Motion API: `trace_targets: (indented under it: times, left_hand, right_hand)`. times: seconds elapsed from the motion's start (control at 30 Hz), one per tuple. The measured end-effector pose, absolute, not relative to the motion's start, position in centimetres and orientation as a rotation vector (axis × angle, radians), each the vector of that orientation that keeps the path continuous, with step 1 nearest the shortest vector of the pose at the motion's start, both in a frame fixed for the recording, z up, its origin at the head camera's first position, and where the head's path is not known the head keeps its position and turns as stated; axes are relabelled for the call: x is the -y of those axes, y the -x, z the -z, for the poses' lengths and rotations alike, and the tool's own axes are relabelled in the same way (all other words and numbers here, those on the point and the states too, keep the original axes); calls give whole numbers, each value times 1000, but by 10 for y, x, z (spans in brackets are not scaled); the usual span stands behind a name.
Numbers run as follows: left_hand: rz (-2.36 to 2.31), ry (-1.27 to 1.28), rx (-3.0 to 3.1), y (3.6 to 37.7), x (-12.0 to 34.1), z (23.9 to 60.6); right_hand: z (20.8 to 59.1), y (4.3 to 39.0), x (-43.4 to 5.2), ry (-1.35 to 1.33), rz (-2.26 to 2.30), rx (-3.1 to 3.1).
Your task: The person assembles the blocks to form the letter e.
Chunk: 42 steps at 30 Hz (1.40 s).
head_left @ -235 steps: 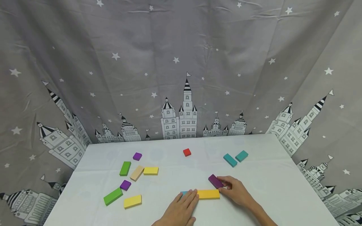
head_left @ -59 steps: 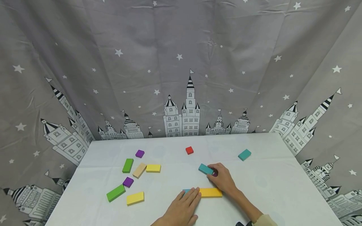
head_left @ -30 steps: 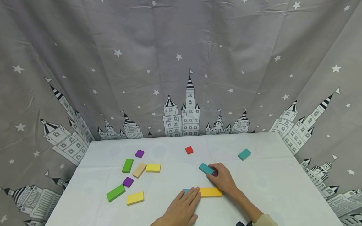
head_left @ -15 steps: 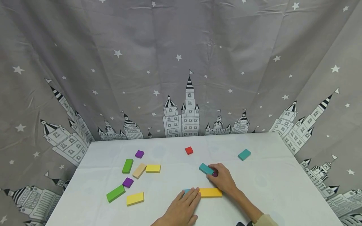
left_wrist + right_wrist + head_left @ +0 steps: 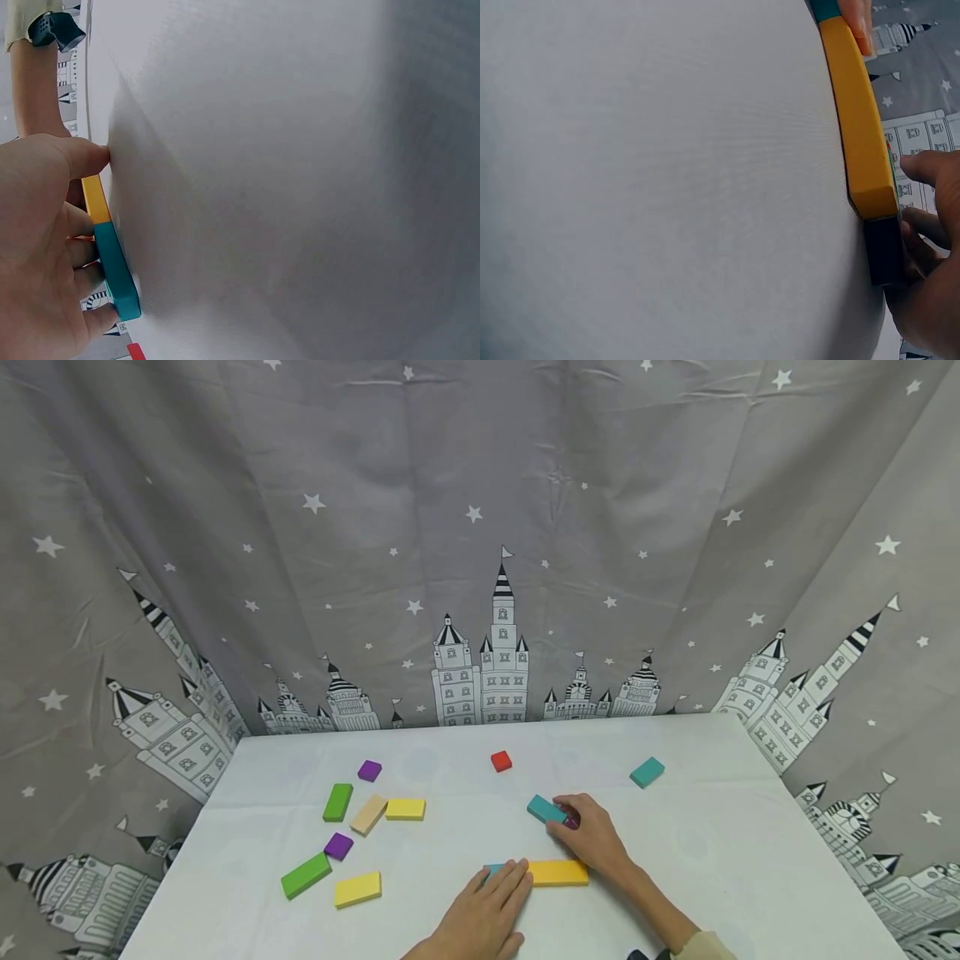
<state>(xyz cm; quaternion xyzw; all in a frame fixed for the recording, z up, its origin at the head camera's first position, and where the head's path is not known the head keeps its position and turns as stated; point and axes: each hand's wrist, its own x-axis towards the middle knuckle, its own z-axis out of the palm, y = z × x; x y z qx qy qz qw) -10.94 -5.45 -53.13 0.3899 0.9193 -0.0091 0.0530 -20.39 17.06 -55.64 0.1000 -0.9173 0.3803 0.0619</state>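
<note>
My left hand (image 5: 483,912) lies with straight fingers over a teal block and the end of an orange block (image 5: 558,873). These two blocks lie end to end; in the left wrist view, the teal block (image 5: 116,271) is beneath the fingers. Behind the orange block, my right hand (image 5: 596,835) pinches a second teal block (image 5: 546,808) between thumb and index finger near its right end. A dark purple block (image 5: 572,817) meets that end, mostly hidden under the right hand. The right wrist view shows a dark block (image 5: 883,251) by the orange block's end.
A red block (image 5: 501,762) lies toward the back, another teal block (image 5: 647,772) at right. To the left are green (image 5: 306,876), yellow (image 5: 357,889), violet (image 5: 339,846) and beige (image 5: 369,815) blocks on the white table (image 5: 697,843). A grey castle-print curtain (image 5: 480,460) stands behind.
Since the oldest frame, my right hand has shifted back and left, and a teal block has come from the right to meet the purple one. Over the last two seconds both hands stay nearly still.
</note>
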Motion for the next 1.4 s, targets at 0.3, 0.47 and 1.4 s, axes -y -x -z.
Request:
trace_targets:
  times: [0.3,0.47,1.4]
  left_hand:
    - [19,-1181,-2793,110,54,532]
    - [21,-1167,-2779,111,54,533]
    - [34,-1154,-2768,109,53,527]
  right_hand:
    - [549,214,-199,-204,-1267,2700]
    - [540,226,-230,-176,-1283,2645]
    - [540,274,-327,-236,-1074,2905]
